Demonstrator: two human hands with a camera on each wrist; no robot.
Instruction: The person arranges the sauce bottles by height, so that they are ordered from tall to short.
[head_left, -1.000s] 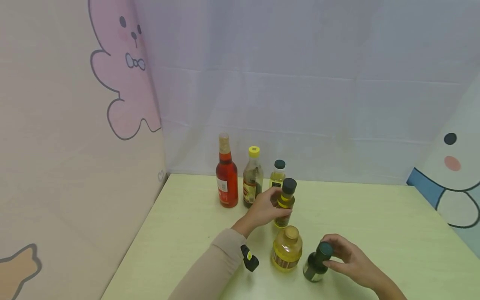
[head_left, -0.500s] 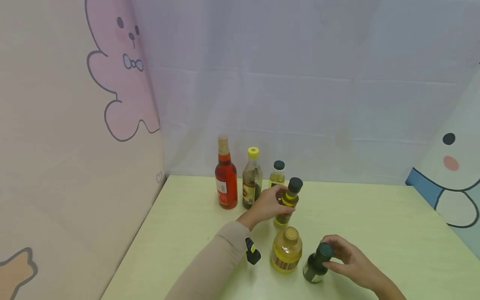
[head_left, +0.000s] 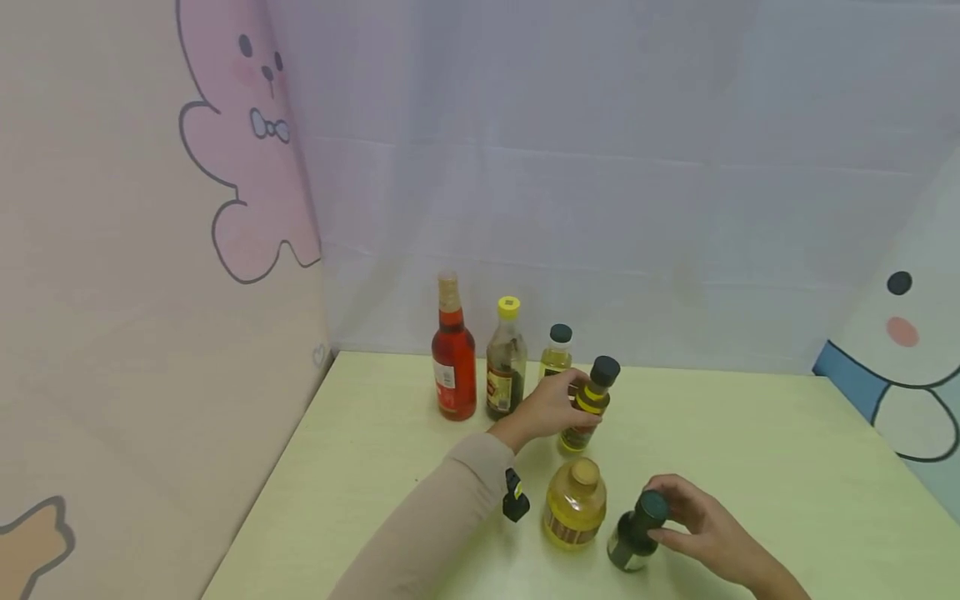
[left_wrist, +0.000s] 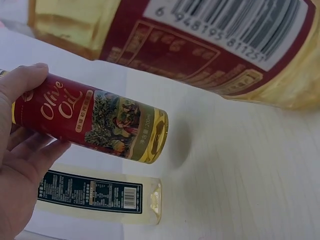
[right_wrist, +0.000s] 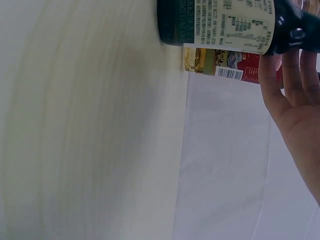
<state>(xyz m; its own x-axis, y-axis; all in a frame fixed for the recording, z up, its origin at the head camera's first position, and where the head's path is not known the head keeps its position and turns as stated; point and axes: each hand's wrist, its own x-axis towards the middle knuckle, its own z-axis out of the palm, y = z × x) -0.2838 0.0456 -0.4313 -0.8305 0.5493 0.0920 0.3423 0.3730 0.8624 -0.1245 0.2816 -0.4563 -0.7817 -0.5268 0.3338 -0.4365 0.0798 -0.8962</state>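
Observation:
My left hand [head_left: 551,404] grips an olive oil bottle [left_wrist: 105,117] with a red label, around its upper body. In the head view the black cap of that bottle leans right. My right hand [head_left: 701,529] holds a dark green bottle [head_left: 633,537] near its neck, fingers and thumb on opposite sides. Between the two hands stands a squat bottle of yellow oil [head_left: 573,512] with a gold cap; its barcode label fills the top of the left wrist view. Part of the olive oil bottle is hidden by the left fingers in the head view.
Behind, a tall red bottle [head_left: 455,375], a yellow-capped dark sauce bottle [head_left: 506,371] and a small green-capped oil bottle [head_left: 557,360] stand in a row on the pale table [head_left: 360,467]. A white curtain [head_left: 600,167] hangs at its far edge; a printed cloth [head_left: 112,292] borders the left.
My left hand has moved to the right with the olive oil bottle, and the bottle's cap has shifted right. My right hand and the dark green bottle have stayed almost in place.

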